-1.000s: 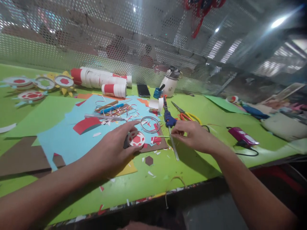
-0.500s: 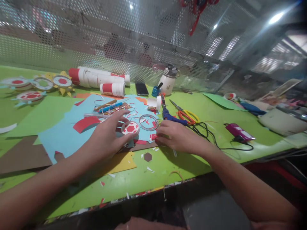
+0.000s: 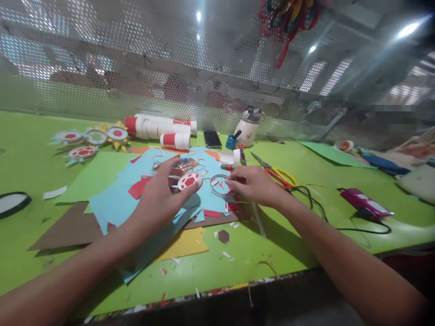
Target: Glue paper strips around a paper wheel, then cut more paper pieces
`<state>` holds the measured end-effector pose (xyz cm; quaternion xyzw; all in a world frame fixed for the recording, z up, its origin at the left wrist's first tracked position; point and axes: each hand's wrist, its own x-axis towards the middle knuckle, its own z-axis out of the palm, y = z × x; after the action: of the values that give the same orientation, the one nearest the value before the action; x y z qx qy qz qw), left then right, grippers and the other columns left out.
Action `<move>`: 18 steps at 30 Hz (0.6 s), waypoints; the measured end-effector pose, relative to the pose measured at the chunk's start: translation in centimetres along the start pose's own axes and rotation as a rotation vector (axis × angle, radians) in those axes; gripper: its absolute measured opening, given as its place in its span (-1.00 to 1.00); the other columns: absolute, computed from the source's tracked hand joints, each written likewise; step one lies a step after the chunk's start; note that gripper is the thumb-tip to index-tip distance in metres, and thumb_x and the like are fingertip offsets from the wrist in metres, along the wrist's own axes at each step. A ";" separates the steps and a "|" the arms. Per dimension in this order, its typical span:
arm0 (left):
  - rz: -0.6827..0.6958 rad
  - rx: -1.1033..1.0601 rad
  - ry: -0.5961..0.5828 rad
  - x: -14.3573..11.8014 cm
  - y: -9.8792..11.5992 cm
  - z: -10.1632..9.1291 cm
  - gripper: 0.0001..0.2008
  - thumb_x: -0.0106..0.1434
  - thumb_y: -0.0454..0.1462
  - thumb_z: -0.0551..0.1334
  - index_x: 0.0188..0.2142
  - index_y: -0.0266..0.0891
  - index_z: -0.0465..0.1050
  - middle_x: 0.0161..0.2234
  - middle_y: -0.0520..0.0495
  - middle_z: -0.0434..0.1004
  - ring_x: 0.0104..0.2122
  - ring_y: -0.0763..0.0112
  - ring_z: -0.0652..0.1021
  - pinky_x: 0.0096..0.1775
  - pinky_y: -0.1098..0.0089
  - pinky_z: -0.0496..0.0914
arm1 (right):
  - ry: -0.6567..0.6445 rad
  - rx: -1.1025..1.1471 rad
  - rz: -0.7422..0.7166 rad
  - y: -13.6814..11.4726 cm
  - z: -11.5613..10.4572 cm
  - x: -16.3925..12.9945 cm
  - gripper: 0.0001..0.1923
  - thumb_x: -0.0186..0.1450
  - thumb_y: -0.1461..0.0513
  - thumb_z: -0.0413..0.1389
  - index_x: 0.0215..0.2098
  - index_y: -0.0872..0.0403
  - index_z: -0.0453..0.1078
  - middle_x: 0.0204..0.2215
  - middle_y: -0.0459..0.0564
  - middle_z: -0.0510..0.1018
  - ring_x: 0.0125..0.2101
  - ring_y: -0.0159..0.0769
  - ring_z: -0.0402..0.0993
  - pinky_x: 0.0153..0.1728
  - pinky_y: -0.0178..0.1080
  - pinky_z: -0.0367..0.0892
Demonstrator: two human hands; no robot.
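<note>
From the head camera, a white bottle (image 3: 249, 127) with a dark lid stands at the back of the green worktop (image 3: 288, 231), against the perforated wall. Just left of it is a small blue pot (image 3: 231, 142) with a dark stick leaning out of it. What else either one holds cannot be told.

The left hand (image 3: 162, 194) is half open, fingers spread and curved. Its thumb and fingertips grip a small round disc (image 3: 189, 180), white-rimmed with a red patterned face, held just above the blue paper (image 3: 112, 203). The right hand (image 3: 250, 184) is loosely closed, its fingertips pinched together at the right edge of a thin paper ring (image 3: 219, 184) that lies on the blue paper just right of the disc. Whether the fingertips clasp the ring or a strip beside it cannot be told.

Red, white and brown scraps (image 3: 220, 213) lie around both hands, with yellow paper (image 3: 185, 242) below. Orange-handled scissors (image 3: 277, 172) lie right of the right hand, beside a black cord (image 3: 314, 203) running to a purple tool (image 3: 365, 203). A phone (image 3: 212, 139) and red-and-white rolls (image 3: 159, 129) lie at the back, and finished paper rosettes (image 3: 90, 140) sit at far left.
</note>
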<state>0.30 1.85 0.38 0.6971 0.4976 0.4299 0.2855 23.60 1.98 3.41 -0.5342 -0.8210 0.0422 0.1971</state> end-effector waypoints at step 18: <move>0.278 0.204 -0.360 -2.6 0.9 1.2 -0.82 0.23 -0.24 0.15 -0.17 -0.20 0.39 -0.17 -0.13 0.39 -0.21 0.23 0.46 -0.15 0.19 0.39 | -0.050 0.052 -0.174 -4.1 0.2 5.4 -0.81 0.25 0.31 0.08 -0.40 0.16 0.54 -0.46 0.02 0.59 -0.45 -0.33 0.41 -0.41 -0.28 0.26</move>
<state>1.35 -0.84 -0.27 0.8494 0.3790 0.2814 0.2359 18.08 5.03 5.87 -0.4543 -0.8675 0.0596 0.1935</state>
